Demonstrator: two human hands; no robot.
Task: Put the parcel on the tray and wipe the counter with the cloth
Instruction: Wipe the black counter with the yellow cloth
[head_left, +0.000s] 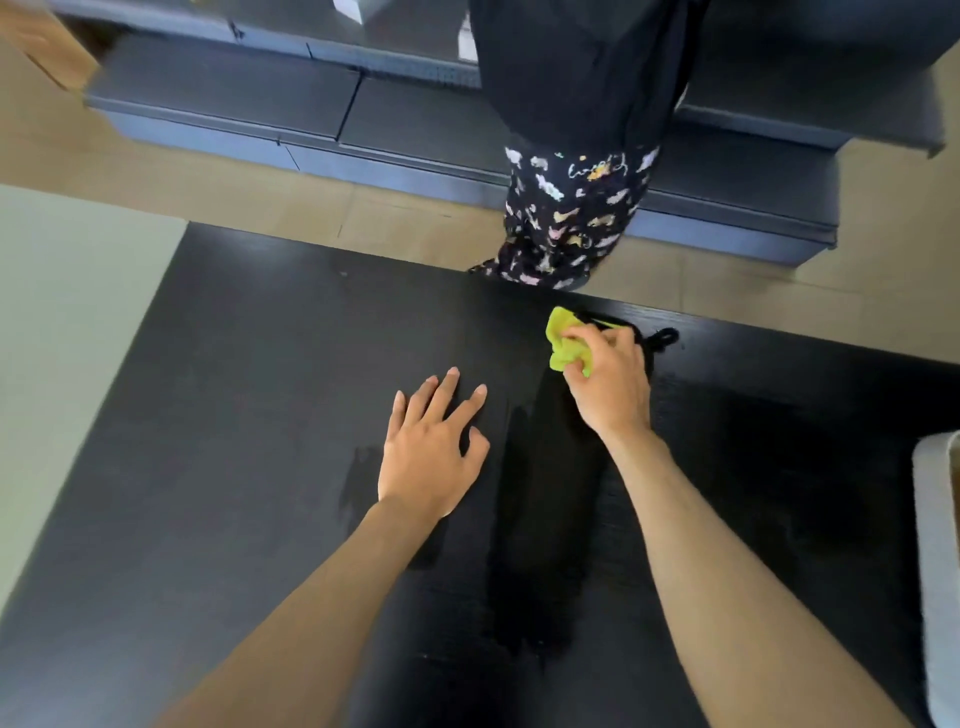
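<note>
Centre of frame, counter (234, 467): dark wood-grain top, filling the lower two thirds; damp streaks just left of the left wrist and in a long band between the two forearms, likely wiped ground.
Right of centre, right hand (610, 382): closed around the cloth, knuckles up, pressed down on the counter near its far edge; held so, presumably, to push the wipe along.
Cloth (563, 340): yellow-green, bunched, showing past the fingers toward upper left; a dark corded item lies just beyond the hand, kind unclear.
Left of centre, left hand (434, 447): open, fingers spread, flat on the counter, holding nothing; probably a brace while the other arm reaches.
Right edge of frame, tray (935, 571): pale rim only, cut off by the frame; a tan sliver inside the rim.
Parcel: not clearly seen; possibly that tan sliver, so first step judged done, not confirmed.
Top of frame, second person (576, 208): dark top, patterned trousers, standing across the counter.
Behind, shelving (223, 98): dark, low, stepped.
Step in hand: wiping, far-right part of the counter.
</note>
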